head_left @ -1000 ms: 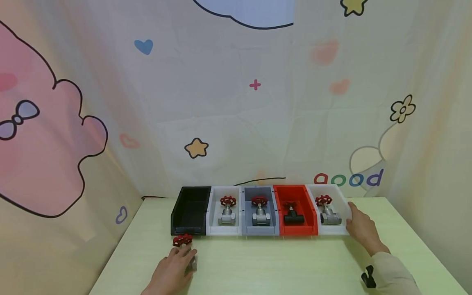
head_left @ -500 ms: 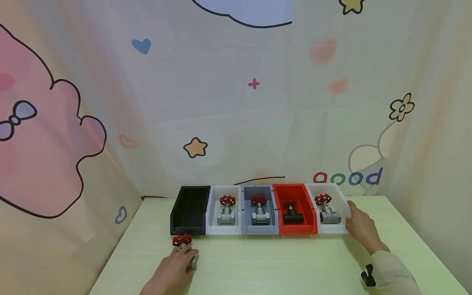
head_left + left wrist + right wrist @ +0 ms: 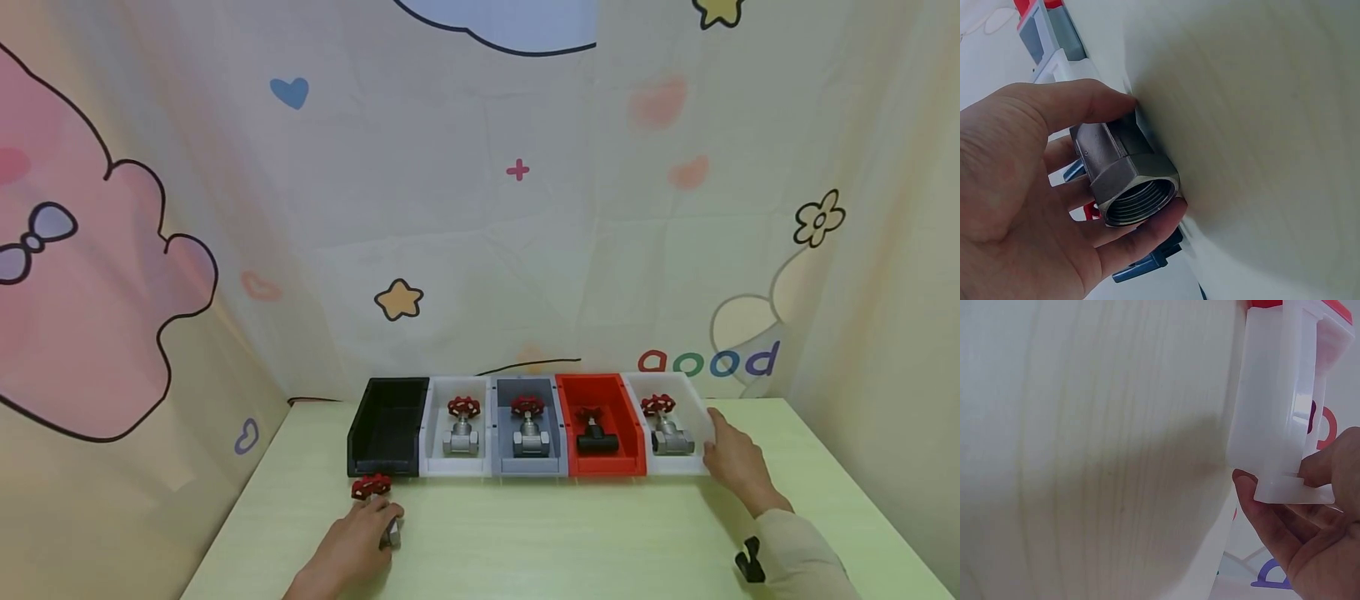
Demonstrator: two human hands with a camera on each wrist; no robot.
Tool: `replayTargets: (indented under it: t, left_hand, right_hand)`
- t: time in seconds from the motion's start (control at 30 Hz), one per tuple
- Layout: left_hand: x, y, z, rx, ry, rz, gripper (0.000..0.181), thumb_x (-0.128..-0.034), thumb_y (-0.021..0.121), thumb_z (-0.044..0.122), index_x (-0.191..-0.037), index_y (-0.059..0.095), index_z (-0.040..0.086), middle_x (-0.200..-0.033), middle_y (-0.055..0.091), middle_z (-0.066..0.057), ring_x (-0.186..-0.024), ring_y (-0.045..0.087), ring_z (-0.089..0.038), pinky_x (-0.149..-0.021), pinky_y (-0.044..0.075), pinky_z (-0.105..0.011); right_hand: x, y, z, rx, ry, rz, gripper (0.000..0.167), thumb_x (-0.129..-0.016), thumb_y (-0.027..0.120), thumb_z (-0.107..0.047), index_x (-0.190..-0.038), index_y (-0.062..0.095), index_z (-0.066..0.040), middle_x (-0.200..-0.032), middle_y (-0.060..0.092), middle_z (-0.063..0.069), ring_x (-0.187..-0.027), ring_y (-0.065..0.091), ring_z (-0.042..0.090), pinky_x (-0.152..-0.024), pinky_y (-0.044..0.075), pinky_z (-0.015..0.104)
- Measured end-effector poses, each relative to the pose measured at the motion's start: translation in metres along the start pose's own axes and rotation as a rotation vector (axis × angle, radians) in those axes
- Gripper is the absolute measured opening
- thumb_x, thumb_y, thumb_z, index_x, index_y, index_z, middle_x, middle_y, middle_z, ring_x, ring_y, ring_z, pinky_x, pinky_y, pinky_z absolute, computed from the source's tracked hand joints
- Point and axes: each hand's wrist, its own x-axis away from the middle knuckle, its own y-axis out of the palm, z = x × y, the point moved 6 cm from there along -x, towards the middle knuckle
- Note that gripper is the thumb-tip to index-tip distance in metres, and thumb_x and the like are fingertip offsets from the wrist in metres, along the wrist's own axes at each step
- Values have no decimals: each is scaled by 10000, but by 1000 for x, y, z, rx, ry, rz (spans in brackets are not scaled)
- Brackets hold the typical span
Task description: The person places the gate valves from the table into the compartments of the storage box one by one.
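Observation:
In the head view my left hand (image 3: 348, 537) holds a metal gate valve (image 3: 392, 533) with a red handwheel (image 3: 371, 487), just in front of the black bin (image 3: 382, 469). Seen from the left wrist, thumb and fingers curl round the silver valve body (image 3: 1119, 165), its threaded hex opening facing the camera. My right hand (image 3: 738, 462) grips the outer side of the right-end white bin (image 3: 703, 421); the right wrist view shows thumb and fingers pinching that translucent bin's wall (image 3: 1266, 394). Inside this bin sits a silver valve (image 3: 671, 440) with a red handwheel.
Between the black and right-end bins stand a white bin (image 3: 427, 450), a grey-blue bin (image 3: 498, 450) and a red bin (image 3: 637, 454), joined in a row. Each holds one red-wheeled valve; the red bin's valve (image 3: 596, 442) has a black body. A patterned curtain (image 3: 480, 250) hangs behind the table (image 3: 540, 542).
The left fingers have shifted slightly on the valve, which stays in nearly the same spot. My right hand and the bins have not visibly moved.

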Motion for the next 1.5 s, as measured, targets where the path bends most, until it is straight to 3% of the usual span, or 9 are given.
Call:
replayTargets:
  t: [0.27, 0.53, 0.77, 1.13, 1.33, 1.5]
  left_hand:
    - [-2, 0, 3, -2, 66, 19, 343, -766, 740, 70, -1096, 664, 124, -1169, 612, -75, -1019, 573, -297, -812, 517, -533]
    - [4, -7, 6, -18, 142, 37, 309, -767, 774, 68, -1052, 663, 117, -1109, 621, -49, -956, 587, -246, -812, 525, -491]
    - [11, -14, 8, 13, 138, 44, 336, -754, 743, 17, -1073, 668, 91, -1248, 622, -145, -1036, 592, -336, -844, 512, -547]
    - [23, -35, 20, -52, 240, 146, 387, -719, 726, -37, -1077, 672, 98, -1083, 644, -18, -901, 572, -235, -804, 522, -455]
    - [28, -48, 27, -65, 252, 220, 400, -711, 749, -42, -1076, 677, 107, -1081, 635, 8, -902, 561, -231, -778, 536, -425]
    - [29, -55, 28, -77, 249, 236, 407, -729, 757, -41, -1100, 676, 105, -1102, 629, 3, -946, 561, -241, -825, 536, -428]
  right_hand:
    - [1, -1, 1, 9, -12, 18, 598, -896, 536, -30, -1420, 294, 126, -1216, 525, 441, -1002, 581, 588, -752, 486, 642]
    - [1, 1, 1, 10, -17, 22, 586, -888, 538, -28, -1407, 307, 113, -1173, 550, 435, -961, 598, 576, -712, 492, 628]
    - [0, 1, 2, 12, -20, 23, 591, -883, 548, -27, -1406, 309, 111, -1171, 550, 434, -955, 600, 574, -706, 494, 625]
    - [0, 1, 2, 11, -33, 35, 592, -877, 545, -23, -1403, 312, 115, -1162, 552, 439, -940, 602, 577, -681, 493, 617]
    - [1, 0, 1, 8, -32, 35, 590, -876, 543, -26, -1403, 317, 113, -1155, 554, 439, -936, 602, 576, -675, 491, 611]
    - [0, 0, 1, 10, -26, 27, 592, -880, 541, -29, -1407, 312, 113, -1164, 551, 438, -950, 600, 578, -690, 492, 616]
